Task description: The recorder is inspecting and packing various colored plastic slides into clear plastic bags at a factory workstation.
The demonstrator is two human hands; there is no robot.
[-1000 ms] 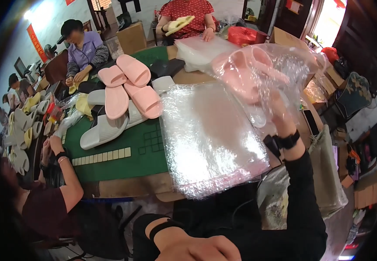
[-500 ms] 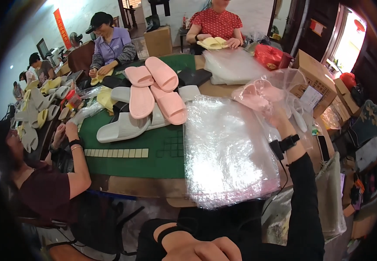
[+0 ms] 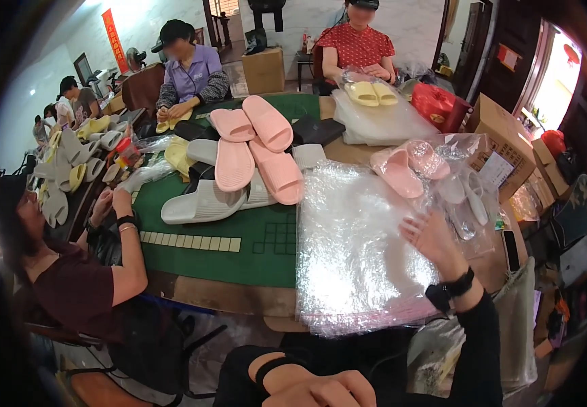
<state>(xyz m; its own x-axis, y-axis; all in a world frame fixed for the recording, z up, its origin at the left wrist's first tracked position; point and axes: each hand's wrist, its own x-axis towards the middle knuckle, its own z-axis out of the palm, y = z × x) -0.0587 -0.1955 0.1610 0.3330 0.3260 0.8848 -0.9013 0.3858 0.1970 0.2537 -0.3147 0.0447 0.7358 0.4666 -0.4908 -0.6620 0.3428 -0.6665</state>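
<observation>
Fingers of the right hand (image 3: 437,243) spread loosely above a stack of clear bags (image 3: 344,244), near plastic-wrapped pink slippers (image 3: 396,173); we cannot tell whether they touch. The left hand (image 3: 320,392) meets the lower edge, its grip hidden from us. A slipper pile (image 3: 234,166) crowds the tabletop (image 3: 239,289) leftward; a phone (image 3: 510,251) lies right.

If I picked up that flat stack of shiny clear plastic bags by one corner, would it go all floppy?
Probably yes: the flat stack of shiny clear plastic bags would likely sag, since its film looks thin and wrinkled. It may also feel slippery, because its glossy surface throws back bright glare.
</observation>
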